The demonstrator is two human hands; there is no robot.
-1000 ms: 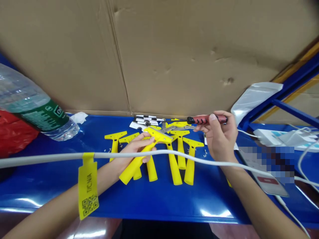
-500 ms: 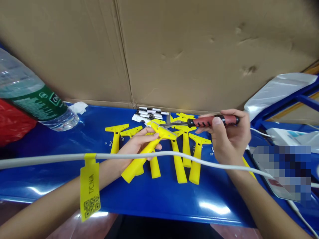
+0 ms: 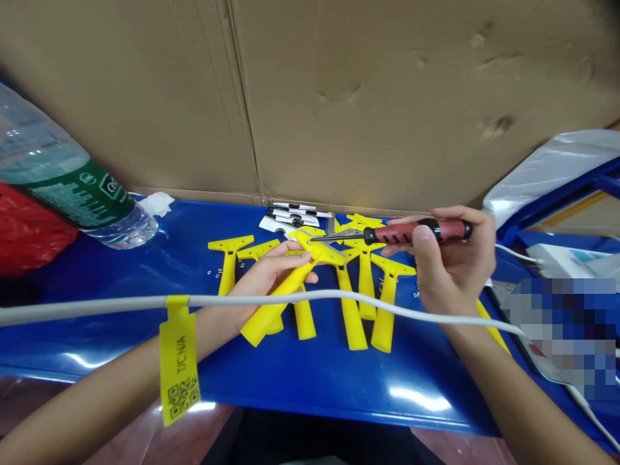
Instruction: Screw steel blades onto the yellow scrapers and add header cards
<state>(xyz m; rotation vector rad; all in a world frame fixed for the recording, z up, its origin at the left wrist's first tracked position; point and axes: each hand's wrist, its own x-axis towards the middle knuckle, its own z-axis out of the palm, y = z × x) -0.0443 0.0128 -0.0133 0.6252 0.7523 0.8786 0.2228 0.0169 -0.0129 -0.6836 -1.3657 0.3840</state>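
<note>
Yellow scraper [image 3: 292, 283]: held above the blue table [image 3: 290, 381], handle slanting down toward your left, head up and tilted toward your right. Your left hand [image 3: 261, 282] grips it near the neck, thumb laid along the upper face, fingers curled underneath; the forearm enters from the lower left.

Screwdriver [image 3: 400, 235]: red-and-black handle nearly level, shaft pointing left, tip at the left part of the scraper's head. Cannot tell whether it is seated in a screw. Your right hand [image 3: 450, 274] is closed around the handle, thumb tip pressed on the near side, fingers wrapped over the far side, some fingertips showing just below. Wrist is bent up from a forearm rising from the lower right.

More yellow scrapers [image 3: 386, 313] lie beneath and to either side of the held one. Behind them, near the cardboard [image 3: 363, 97], black-and-white pieces [image 3: 288, 223]. White cable [image 3: 116, 309] crosses before both forearms, yellow tag [image 3: 178, 361] hanging from it. Far left: bottle [image 3: 92, 194].
</note>
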